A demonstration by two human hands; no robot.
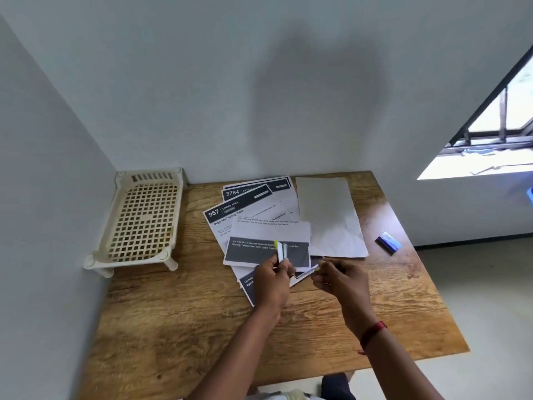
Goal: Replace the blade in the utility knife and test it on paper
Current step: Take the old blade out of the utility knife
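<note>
1. Utility knife body [281, 251] stands upright in left hand [272, 281], fingers curled round it, above printed sheets [259, 226].
2. Right hand [343, 281] pinches thin strip [306, 273]; blade or slider, I can't tell.
3. Blue packet [388, 243] lies on table [173, 327], well apart.

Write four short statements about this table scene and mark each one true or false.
1. The left hand grips the utility knife above the papers. True.
2. The blue box lies on the papers. False: it lies on the bare table, right of them.
3. The cream rack stands at the table's far left corner. True.
4. The right hand holds nothing. False: it pinches a thin strip.
</note>
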